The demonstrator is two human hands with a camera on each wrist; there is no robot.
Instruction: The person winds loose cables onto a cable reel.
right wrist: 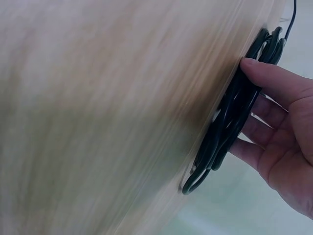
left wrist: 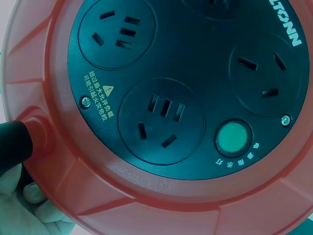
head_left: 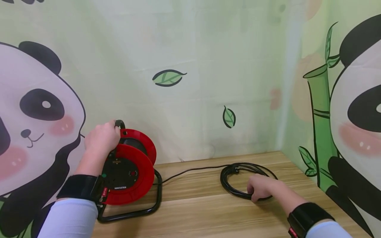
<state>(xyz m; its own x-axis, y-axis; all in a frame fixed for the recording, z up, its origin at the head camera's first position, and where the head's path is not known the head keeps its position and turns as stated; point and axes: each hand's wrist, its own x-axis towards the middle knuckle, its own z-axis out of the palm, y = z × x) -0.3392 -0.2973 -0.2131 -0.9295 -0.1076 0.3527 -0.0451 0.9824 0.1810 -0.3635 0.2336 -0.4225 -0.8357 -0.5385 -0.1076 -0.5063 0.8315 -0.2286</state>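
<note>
A red and black cable reel (head_left: 147,178) stands on the table at left, on a black tubular frame (head_left: 131,216). My left hand (head_left: 102,137) grips the black handle (head_left: 120,123) at its top. Up close, the left wrist view shows the reel's socket panel (left wrist: 215,68), a green button (left wrist: 233,137) and a black crank knob (left wrist: 14,143) beside my fingers. At right, my right hand (head_left: 263,185) holds the near side of a coil of black cable (head_left: 227,185) lying on the table. In the right wrist view my thumb (right wrist: 259,68) is on one side of the coil, fingers on the other.
A single strand of cable (head_left: 190,169) runs across the wood-grain table (head_left: 190,211) from the reel to the coil. A plug (head_left: 234,169) shows at the coil's far side. Behind hangs a pale green backdrop (head_left: 190,39) with pandas, turning a corner at right.
</note>
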